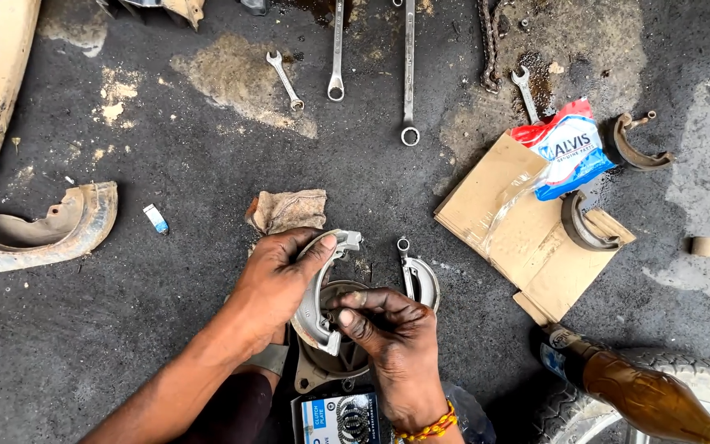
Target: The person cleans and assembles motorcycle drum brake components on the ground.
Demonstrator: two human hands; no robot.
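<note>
My left hand (277,284) is wrapped around a curved grey brake shoe (319,288), thumb hooked over its far end and fingers closed on its back. My right hand (392,333) pinches the near end of the same shoe between thumb and fingertips, closed tight on it. I hold the shoe just above a round brake plate (340,362) that sits on the dark, oil-stained floor (166,329) between my wrists. A second grey shoe (421,279) lies just right of the plate, close to my right knuckles.

Just beyond my left hand lies a crumpled brown rag (289,210). To the right, flattened cardboard (503,214) carries a clear wrapper and a red, white and blue packet (569,148), with a worn, dark brake shoe (583,226) on the cardboard's right part and another worn one (636,148) on the floor beyond it. Several spanners (408,74) lie in a row at the far edge, with a chain (488,45) right of them. At the near edge, touching my right wrist, is a small printed box (338,419). A brown bottle (634,395) leans over a tyre (569,411) at the near right. A rusty mudguard piece (51,230) lies at the left.
</note>
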